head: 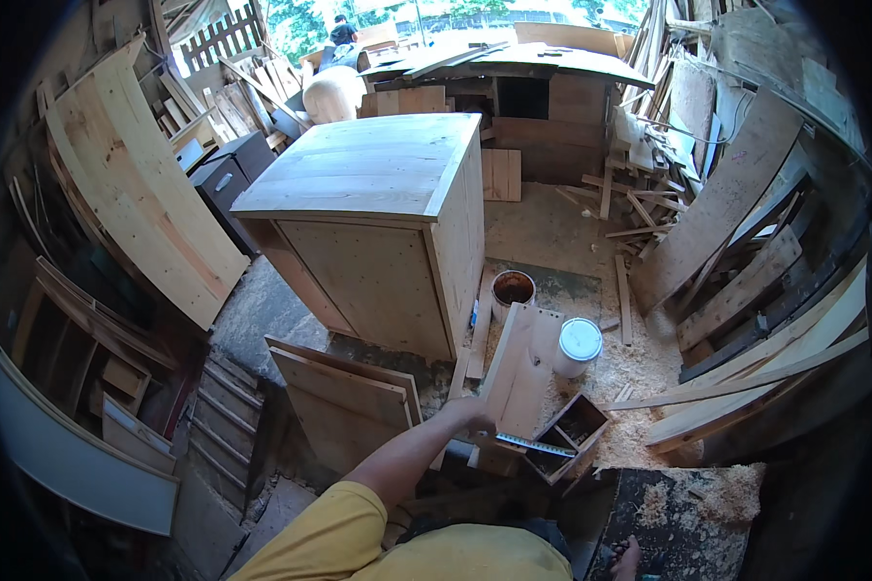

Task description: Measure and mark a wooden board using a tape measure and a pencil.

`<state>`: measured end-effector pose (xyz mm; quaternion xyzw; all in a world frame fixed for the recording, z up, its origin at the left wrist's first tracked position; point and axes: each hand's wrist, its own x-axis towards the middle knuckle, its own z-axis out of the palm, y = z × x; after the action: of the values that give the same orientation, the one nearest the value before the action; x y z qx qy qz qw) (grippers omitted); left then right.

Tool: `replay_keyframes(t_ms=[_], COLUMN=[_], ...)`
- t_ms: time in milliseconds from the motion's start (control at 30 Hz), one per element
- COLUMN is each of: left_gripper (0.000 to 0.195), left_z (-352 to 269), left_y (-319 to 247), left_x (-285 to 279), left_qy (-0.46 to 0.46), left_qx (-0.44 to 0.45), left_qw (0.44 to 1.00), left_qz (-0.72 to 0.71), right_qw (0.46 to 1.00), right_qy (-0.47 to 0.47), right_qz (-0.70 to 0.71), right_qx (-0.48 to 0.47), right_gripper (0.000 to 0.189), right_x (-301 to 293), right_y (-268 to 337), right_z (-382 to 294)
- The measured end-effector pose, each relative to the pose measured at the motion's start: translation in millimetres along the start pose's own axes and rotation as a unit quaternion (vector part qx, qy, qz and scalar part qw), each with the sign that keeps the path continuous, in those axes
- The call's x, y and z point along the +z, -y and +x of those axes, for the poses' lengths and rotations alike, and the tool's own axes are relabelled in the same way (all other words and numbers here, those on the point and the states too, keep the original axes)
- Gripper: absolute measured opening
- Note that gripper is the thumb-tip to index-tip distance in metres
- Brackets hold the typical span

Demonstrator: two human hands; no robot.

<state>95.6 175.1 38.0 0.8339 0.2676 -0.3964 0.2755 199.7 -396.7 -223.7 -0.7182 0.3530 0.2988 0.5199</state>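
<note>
My left hand [479, 419] reaches forward from a yellow sleeve and holds a tape measure [536, 444]. The pulled-out blade runs right, across an open wooden box [588, 425] with a divider inside. Just beyond the hand a pale wooden plank [517, 367] lies sloping away. Low at the right, my right hand [627, 558] is over a dark worktop [628, 519] strewn with shavings; its fingers look curled, but whether they grip anything is unclear.
A large wooden cabinet [349, 276] stands ahead, with panels [341, 407] leaning before it. A white-lidded bucket [580, 341] and an open bucket [513, 287] stand to its right. Boards [719, 210] lean along the right wall. A person [344, 43] is in the background.
</note>
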Motion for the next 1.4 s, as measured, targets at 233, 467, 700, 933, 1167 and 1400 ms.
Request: replay_keyframes(t_ms=[233, 467, 700, 933, 1167, 1400], left_gripper=[0.038, 0.041, 0.035, 0.036, 0.037, 0.038], left_z=[5, 7, 11, 26, 18, 40], left_y=[0, 8, 1, 14, 5, 16], left_x=[1, 6, 2, 9, 6, 15], left_qy=[0.001, -0.02, 0.014, 0.008, 0.002, 0.004], left_qx=[-0.003, 0.016, 0.025, 0.054, 0.022, 0.065], left_qw=[1.0, 1.0, 0.999, 0.998, 1.0, 0.998], left_qz=[0.008, -0.008, 0.022, 0.034, 0.002, 0.022], right_qw=[0.999, 1.0, 0.994, 0.997, 0.993, 0.992], right_qy=[0.032, 0.013, 0.087, 0.054, 0.109, 0.119], right_qz=[-0.01, 0.016, 0.063, 0.051, 0.042, 0.051], right_qx=[-0.001, -0.024, -0.011, -0.017, 0.009, -0.003], right_gripper=[0.072, 0.065, 0.057, 0.052, 0.05, 0.049], right_x=[-9, 5, -8, -7, -14, -16], right_y=[-4, 12, -10, -15, -24, -26], right_z=[7, -30, 12, 25, 43, 44])
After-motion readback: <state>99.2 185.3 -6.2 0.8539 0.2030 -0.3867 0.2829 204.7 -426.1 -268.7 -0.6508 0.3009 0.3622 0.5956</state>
